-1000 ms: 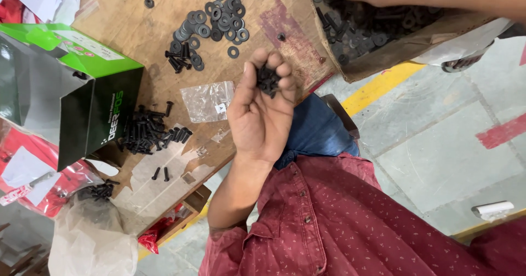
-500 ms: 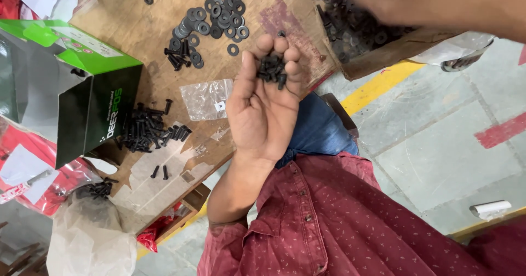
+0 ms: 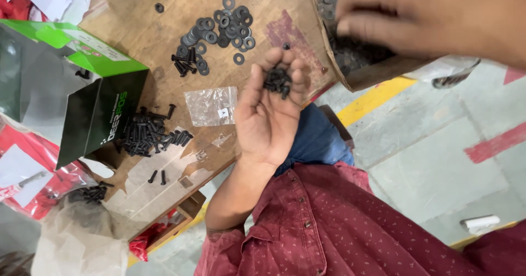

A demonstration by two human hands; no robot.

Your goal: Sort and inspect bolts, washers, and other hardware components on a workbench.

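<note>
The small black screws (image 3: 277, 82) sit in a loose clump, short and dark, in your cupped left hand (image 3: 268, 114), which is palm up with fingers curled around them, just off the near edge of the wooden table (image 3: 164, 29). Your right hand (image 3: 405, 16) hovers over the cardboard box (image 3: 361, 76) at the table's far right corner, fingers bent down; whether it grips anything, you cannot tell. Black washers (image 3: 222, 27) and a small clear bag (image 3: 211, 106) lie on the table beside your left hand.
</note>
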